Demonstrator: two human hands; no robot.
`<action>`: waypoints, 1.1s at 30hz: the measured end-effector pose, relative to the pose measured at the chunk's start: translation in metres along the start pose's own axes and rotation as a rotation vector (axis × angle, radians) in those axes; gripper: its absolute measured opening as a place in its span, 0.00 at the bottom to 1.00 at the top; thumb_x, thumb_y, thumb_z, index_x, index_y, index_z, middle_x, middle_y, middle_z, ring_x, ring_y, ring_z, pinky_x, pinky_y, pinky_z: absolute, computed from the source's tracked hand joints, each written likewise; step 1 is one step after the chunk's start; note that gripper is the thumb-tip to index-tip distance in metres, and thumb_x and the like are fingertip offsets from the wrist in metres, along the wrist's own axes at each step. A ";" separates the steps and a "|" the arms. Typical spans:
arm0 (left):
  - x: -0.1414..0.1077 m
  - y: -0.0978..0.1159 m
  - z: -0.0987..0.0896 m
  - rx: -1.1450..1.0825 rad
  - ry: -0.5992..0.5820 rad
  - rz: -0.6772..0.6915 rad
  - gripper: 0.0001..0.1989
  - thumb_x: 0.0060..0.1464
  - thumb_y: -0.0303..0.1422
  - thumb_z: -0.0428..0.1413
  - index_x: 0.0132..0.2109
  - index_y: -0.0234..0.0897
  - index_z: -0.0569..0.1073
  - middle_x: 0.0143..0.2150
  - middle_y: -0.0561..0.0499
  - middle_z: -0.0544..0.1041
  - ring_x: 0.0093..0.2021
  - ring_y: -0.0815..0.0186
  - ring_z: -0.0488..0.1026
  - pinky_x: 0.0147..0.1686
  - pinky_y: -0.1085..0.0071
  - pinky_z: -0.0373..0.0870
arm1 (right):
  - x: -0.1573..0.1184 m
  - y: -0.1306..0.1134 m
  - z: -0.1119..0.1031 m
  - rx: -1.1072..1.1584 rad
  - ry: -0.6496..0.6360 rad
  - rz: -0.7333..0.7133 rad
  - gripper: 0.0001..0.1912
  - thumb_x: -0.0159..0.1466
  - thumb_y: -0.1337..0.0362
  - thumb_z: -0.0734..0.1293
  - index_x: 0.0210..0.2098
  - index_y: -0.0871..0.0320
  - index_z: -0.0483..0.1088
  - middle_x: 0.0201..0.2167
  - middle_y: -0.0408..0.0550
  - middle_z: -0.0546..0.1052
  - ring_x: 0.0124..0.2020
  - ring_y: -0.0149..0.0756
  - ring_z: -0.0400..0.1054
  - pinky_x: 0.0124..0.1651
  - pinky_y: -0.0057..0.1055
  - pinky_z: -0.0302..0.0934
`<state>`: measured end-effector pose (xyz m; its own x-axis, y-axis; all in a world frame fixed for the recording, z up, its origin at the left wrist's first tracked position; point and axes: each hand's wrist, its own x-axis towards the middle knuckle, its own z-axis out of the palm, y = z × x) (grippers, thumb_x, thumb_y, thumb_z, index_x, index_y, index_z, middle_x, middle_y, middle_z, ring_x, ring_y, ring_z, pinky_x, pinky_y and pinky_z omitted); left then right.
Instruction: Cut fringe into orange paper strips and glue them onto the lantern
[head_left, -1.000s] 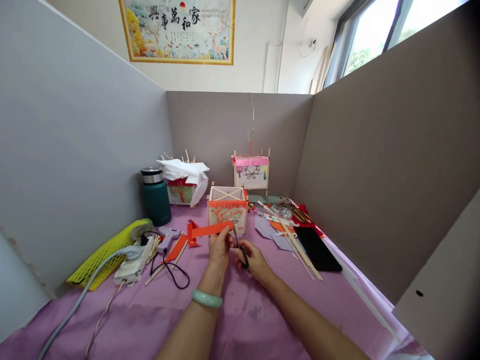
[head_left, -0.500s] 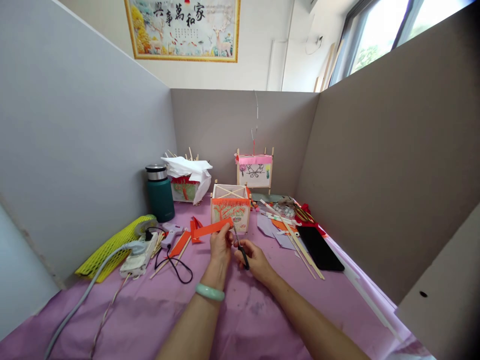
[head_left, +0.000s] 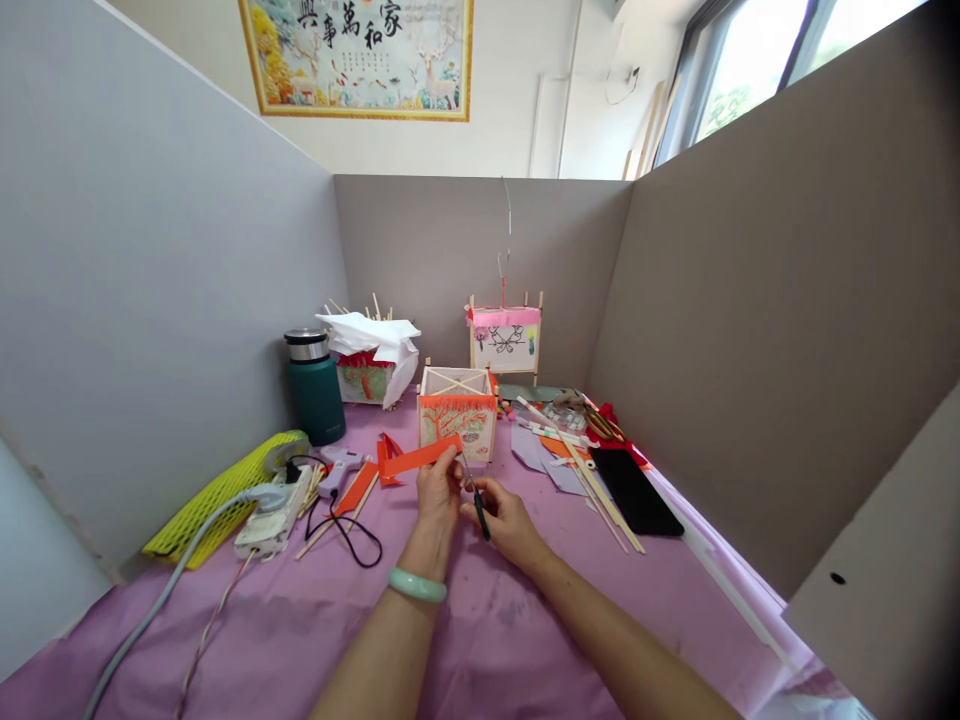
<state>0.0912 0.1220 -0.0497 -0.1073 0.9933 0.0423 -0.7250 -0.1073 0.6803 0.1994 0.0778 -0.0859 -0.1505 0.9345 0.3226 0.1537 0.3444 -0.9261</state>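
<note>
My left hand [head_left: 441, 487] pinches an orange paper strip [head_left: 417, 458] near its right end. The strip runs left to a folded part lying close to the table. In my right hand [head_left: 501, 515] is a pair of dark-handled scissors [head_left: 481, 512], its blades pointing up at the strip's right end. Whether the blades are closed on the paper is too small to tell. Just behind my hands stands a box-shaped paper lantern [head_left: 457, 425] with wooden stick edges, an orange fringe and a drawn tree.
A green bottle [head_left: 316, 390], glue gun [head_left: 341, 468] and power strip [head_left: 274, 520] lie left. A pink-topped lantern [head_left: 505, 340] and a tissue-covered one [head_left: 366, 378] stand behind. Wooden sticks [head_left: 606, 500], paper scraps [head_left: 536, 458] and a black tablet-like slab [head_left: 637, 492] lie right.
The whole view has shifted slightly. The scissors' handle has turned a little more upright in my right hand; my left hand keeps its hold on the strip.
</note>
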 end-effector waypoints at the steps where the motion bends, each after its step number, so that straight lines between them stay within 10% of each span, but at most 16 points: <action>1: 0.000 0.000 0.000 -0.002 -0.011 -0.017 0.18 0.34 0.37 0.68 0.24 0.35 0.66 0.13 0.59 0.62 0.14 0.75 0.58 0.15 0.76 0.53 | -0.001 0.000 0.000 -0.042 0.014 -0.017 0.17 0.57 0.55 0.69 0.42 0.57 0.69 0.21 0.37 0.68 0.21 0.29 0.61 0.26 0.25 0.56; 33: -0.003 -0.001 -0.001 -0.002 -0.106 -0.131 0.17 0.36 0.36 0.68 0.27 0.36 0.67 0.16 0.60 0.62 0.15 0.75 0.60 0.17 0.76 0.57 | -0.003 -0.006 -0.003 -0.297 0.117 -0.094 0.14 0.60 0.56 0.67 0.43 0.55 0.71 0.28 0.42 0.75 0.27 0.33 0.65 0.29 0.25 0.53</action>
<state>0.0913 0.1192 -0.0509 0.0599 0.9977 0.0304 -0.7294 0.0230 0.6837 0.2023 0.0727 -0.0806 -0.0674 0.8954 0.4400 0.4248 0.4248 -0.7994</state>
